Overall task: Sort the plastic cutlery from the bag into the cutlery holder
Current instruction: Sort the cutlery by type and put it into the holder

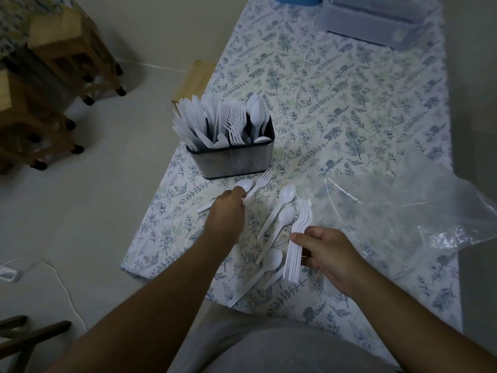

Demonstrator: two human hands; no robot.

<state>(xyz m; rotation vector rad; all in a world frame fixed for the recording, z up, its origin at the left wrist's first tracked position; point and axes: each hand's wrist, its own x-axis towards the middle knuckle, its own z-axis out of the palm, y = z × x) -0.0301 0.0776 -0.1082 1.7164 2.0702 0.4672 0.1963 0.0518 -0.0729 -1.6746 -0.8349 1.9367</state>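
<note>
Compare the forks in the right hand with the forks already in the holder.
The forks in the right hand are a neat stack gripped low over the tablecloth, lying nearly flat; the forks in the holder stand upright, tines up. The held stack is outside the cutlery holder; the others fill its middle compartment, between knives and spoons. The right hand grips one bunch; nothing touches the other. Both are white plastic.

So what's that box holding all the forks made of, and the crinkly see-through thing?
The cutlery holder looks like brushed metal: grey, dull sheen, dark rim. It could be metal-look plastic. The bag looks like thin clear plastic film: the tablecloth's leaf print shows through, and it wrinkles with shiny creases.
</note>
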